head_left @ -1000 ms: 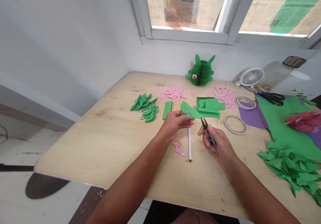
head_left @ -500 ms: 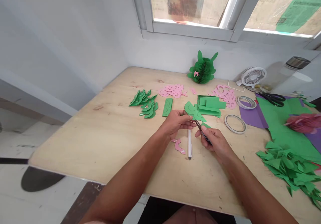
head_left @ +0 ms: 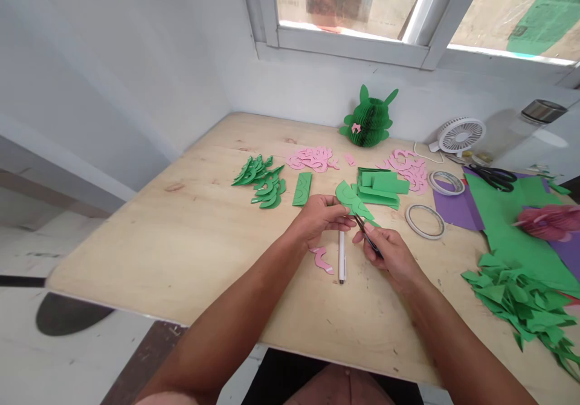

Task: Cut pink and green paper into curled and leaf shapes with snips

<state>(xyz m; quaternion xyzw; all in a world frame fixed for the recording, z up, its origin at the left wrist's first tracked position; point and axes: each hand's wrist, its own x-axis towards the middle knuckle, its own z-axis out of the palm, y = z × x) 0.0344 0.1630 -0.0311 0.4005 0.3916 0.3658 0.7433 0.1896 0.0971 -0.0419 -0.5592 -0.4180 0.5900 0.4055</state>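
Observation:
My left hand [head_left: 322, 216] pinches a green paper piece [head_left: 348, 194] with curved outlines drawn on it. In my right hand [head_left: 385, 249] is a pair of small dark scissors [head_left: 368, 236], its blades at the lower edge of that paper. Below the hands, a white pen [head_left: 342, 260] lies on the wooden table beside a curved pink paper cutout [head_left: 322, 261]. A folded green strip with drawn curves [head_left: 302, 188] lies just beyond my left hand. Behind the held paper sits a stack of folded green paper [head_left: 380, 186].
Green cutouts [head_left: 265, 181] and pink cutouts [head_left: 312, 158] lie farther back. A green honeycomb paper figure [head_left: 369, 121] stands by the wall. To the right are tape rolls [head_left: 425, 221], black-handled scissors [head_left: 493, 178], a small fan [head_left: 461, 136], a bottle [head_left: 521, 133] and green scraps [head_left: 521, 299].
The scissors blades have shifted slightly along the green paper's lower edge, and the paper has tilted a little. The camera view has moved slightly. Both hands keep their grip.

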